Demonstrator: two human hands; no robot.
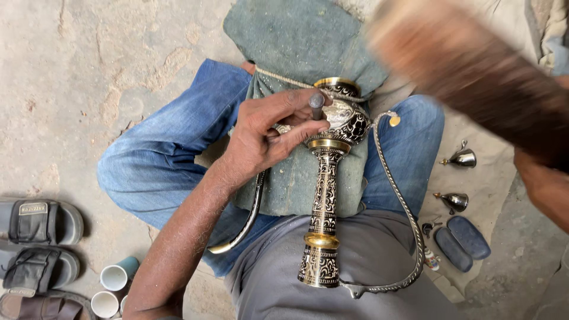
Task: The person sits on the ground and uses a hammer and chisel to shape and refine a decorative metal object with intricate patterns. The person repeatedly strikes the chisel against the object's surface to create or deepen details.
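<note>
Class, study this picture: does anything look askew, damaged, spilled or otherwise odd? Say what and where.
Nothing looks damaged or spilled. The engraved metal vessel lies on its side across a cushion on the lap, steadied by the left hand, which holds a punch. The only oddity is the wooden mallet, upper right, smeared by blur.

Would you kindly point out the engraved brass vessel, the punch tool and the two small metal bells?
engraved brass vessel (325,195), head view, on its patterned stem.
punch tool (317,102), head view, on its top end.
small metal bells (463,157), head view, on the upper bell's body.

I'm in faded blue jeans (160,154) and a plain grey shirt (355,266); forearms bare, no sleeves, nothing on my left hand (264,139).
</note>
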